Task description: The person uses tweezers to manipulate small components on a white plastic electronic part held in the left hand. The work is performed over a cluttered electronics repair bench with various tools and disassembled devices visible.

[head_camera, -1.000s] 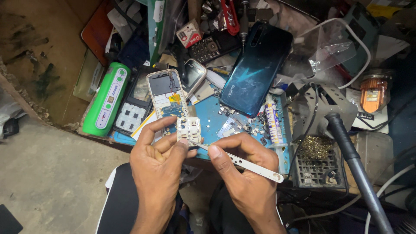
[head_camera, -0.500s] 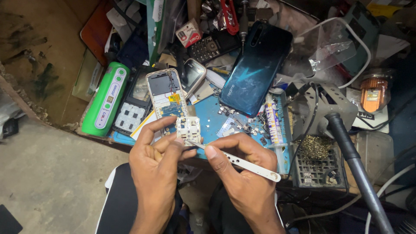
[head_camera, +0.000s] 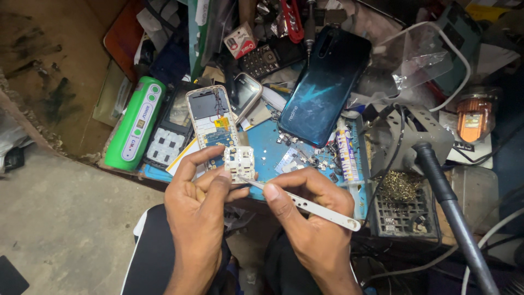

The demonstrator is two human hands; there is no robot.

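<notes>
A small white keypad board [head_camera: 239, 161] sits at frame centre, pinched between left hand [head_camera: 199, 199] fingers. The right hand [head_camera: 305, 210] grips white tweezers [head_camera: 305, 205], tip touching the board. Behind: an opened phone [head_camera: 212, 117], a green power bank [head_camera: 135, 130].

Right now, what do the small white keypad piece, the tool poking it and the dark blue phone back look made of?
Keypad piece in the left hand: matte white plastic, judging by moulded square openings. Tweezers in the right hand: probably metal with a pale coating, thin and flat with a row of holes. Phone back: glossy glass or plastic, showing sheen and reflections.
</notes>
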